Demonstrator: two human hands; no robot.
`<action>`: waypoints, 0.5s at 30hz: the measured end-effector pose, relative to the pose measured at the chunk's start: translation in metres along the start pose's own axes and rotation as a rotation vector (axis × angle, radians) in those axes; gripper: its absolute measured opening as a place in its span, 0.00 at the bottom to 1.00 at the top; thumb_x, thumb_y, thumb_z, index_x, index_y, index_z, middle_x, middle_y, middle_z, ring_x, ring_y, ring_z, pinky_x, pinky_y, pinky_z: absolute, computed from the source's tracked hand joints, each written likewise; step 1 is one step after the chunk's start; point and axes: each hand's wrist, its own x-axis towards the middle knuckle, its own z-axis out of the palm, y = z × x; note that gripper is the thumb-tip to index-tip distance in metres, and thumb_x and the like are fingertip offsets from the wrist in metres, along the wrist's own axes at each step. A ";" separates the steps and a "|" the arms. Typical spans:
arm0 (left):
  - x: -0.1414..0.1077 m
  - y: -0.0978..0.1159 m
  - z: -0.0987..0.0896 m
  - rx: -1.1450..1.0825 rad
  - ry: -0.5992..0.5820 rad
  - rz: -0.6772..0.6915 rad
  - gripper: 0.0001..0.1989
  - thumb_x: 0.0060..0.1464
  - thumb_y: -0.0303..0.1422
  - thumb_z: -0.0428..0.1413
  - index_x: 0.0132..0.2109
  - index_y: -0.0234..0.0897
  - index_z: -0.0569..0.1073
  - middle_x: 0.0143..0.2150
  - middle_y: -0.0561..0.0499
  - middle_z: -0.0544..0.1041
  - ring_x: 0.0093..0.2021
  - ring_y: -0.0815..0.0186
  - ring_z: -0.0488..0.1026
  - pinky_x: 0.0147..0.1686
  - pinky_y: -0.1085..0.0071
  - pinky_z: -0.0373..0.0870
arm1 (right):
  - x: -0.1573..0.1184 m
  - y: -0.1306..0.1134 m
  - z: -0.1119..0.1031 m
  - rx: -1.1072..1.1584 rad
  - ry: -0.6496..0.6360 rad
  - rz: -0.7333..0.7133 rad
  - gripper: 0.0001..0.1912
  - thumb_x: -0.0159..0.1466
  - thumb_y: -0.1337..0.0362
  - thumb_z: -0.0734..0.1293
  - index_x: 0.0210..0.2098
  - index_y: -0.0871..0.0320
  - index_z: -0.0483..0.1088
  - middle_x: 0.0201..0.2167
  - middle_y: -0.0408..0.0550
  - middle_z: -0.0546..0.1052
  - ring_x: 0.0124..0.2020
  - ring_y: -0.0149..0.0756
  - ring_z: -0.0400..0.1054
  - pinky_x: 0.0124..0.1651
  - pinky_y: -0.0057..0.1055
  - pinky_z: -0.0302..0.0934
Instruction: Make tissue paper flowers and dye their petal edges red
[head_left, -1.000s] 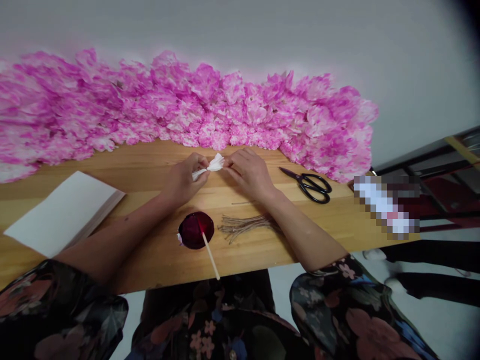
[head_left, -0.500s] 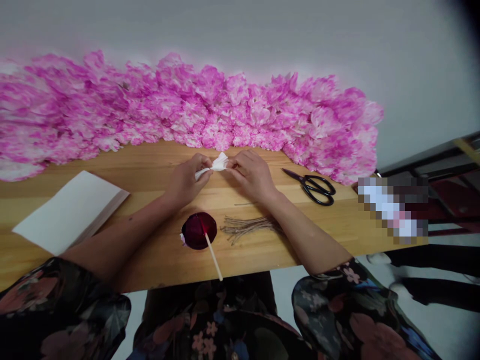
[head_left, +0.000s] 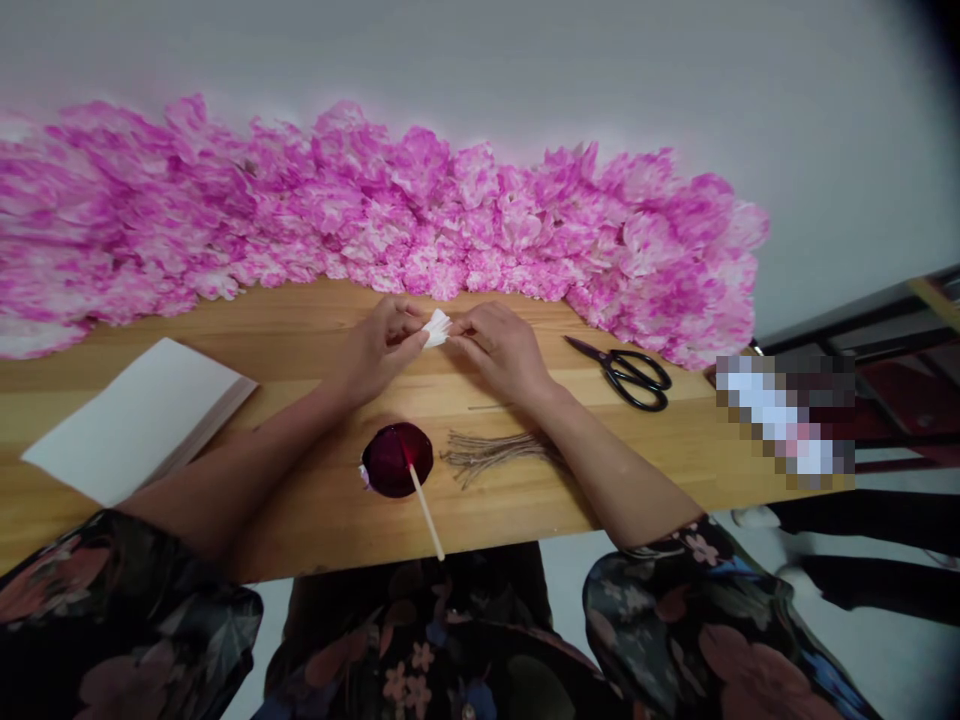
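A small piece of gathered white paper (head_left: 436,328) is held above the wooden table, its pleats fanning toward the right. My left hand (head_left: 381,345) pinches its left side between thumb and fingers. On the other side, the closed fingertips of my right hand (head_left: 501,345) grip its right end. Below my hands stands a bowl of dark red liquid (head_left: 390,462), with a light wooden stick (head_left: 427,510) leaning out over the near side. Thin brown twigs (head_left: 495,455) lie in a bundle beside my right forearm, which covers their right ends.
Pink and white paper flowers (head_left: 420,210) are heaped along the back of the wooden table (head_left: 300,320). Black-handled scissors (head_left: 634,375) lie on the right, a stack of white paper (head_left: 142,420) on the left. A person's dark-clothed legs (head_left: 870,550) show at the right.
The white paper has been drawn together into a smaller pleated fan. My left fingers have shifted their hold on it and no longer have a tail of paper showing behind them.
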 end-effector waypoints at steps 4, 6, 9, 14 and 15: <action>0.005 -0.005 0.002 -0.112 -0.015 -0.047 0.11 0.60 0.29 0.66 0.47 0.38 0.73 0.39 0.52 0.84 0.34 0.68 0.78 0.35 0.72 0.71 | 0.000 0.001 0.002 -0.016 -0.009 -0.039 0.08 0.77 0.62 0.69 0.40 0.53 0.76 0.41 0.49 0.82 0.43 0.43 0.72 0.50 0.41 0.63; 0.007 -0.007 0.003 -0.148 -0.019 -0.040 0.11 0.59 0.26 0.66 0.45 0.37 0.74 0.38 0.53 0.84 0.35 0.68 0.78 0.37 0.73 0.72 | -0.001 0.001 0.004 -0.031 -0.012 -0.050 0.07 0.77 0.62 0.69 0.41 0.53 0.77 0.42 0.49 0.82 0.44 0.44 0.71 0.51 0.41 0.63; 0.008 -0.010 0.003 -0.170 -0.016 -0.026 0.10 0.59 0.24 0.65 0.45 0.36 0.75 0.36 0.53 0.83 0.34 0.69 0.77 0.36 0.74 0.71 | -0.002 0.001 0.005 -0.060 -0.017 -0.063 0.06 0.76 0.62 0.69 0.41 0.53 0.78 0.44 0.50 0.82 0.46 0.44 0.71 0.51 0.41 0.63; 0.010 -0.019 0.001 -0.223 0.004 0.015 0.09 0.58 0.26 0.68 0.44 0.37 0.76 0.35 0.52 0.82 0.33 0.68 0.78 0.33 0.74 0.70 | -0.002 -0.001 0.006 -0.056 -0.008 -0.066 0.06 0.76 0.63 0.70 0.40 0.55 0.79 0.40 0.49 0.83 0.42 0.42 0.72 0.49 0.39 0.63; 0.010 -0.020 0.001 -0.219 0.007 0.033 0.10 0.58 0.28 0.69 0.43 0.38 0.76 0.35 0.52 0.81 0.33 0.68 0.78 0.33 0.73 0.71 | -0.002 -0.001 0.006 -0.055 -0.012 -0.051 0.06 0.76 0.63 0.71 0.41 0.55 0.79 0.39 0.48 0.83 0.41 0.42 0.72 0.48 0.38 0.63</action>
